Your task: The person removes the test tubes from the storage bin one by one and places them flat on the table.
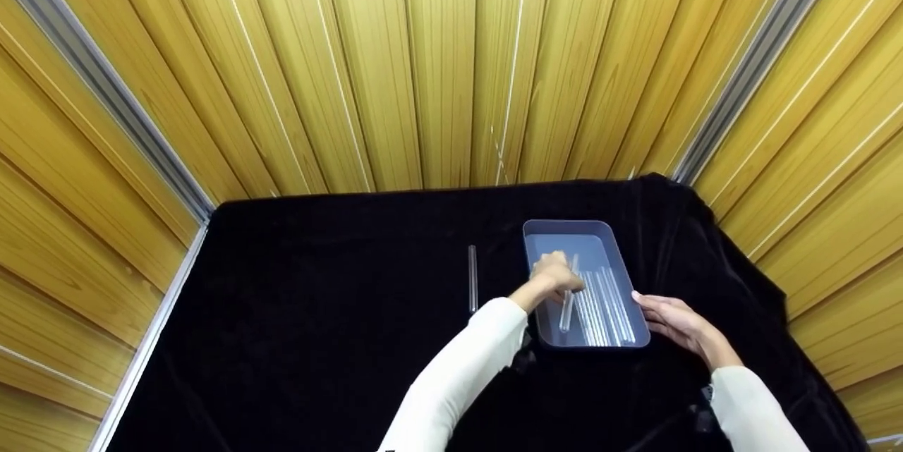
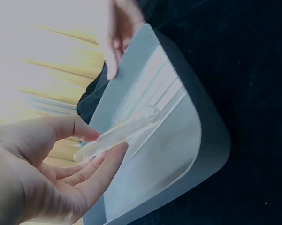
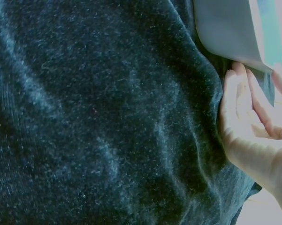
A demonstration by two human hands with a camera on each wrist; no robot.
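Note:
In the head view my left hand (image 1: 554, 276) is over the blue-grey tray (image 1: 564, 226). It pinches a clear glass test tube (image 2: 124, 133) between thumb and fingers, and the left wrist view shows the tube tilted above the tray floor. Several similar clear tubes (image 1: 603, 311) lie side by side inside the tray. On the tray's right side, my right hand (image 1: 674, 318) holds the edge, its thumb at the rim and its fingers against the lower outside wall (image 3: 225, 33). A single tube (image 1: 473, 279) lies left of the tray.
Black velvety cloth (image 1: 317, 297) covers the table, with folds at the right (image 1: 677, 226). Yellow wood-patterned panels (image 1: 437, 64) rise behind and on both sides, with grey metal posts (image 1: 762, 57) at the corners.

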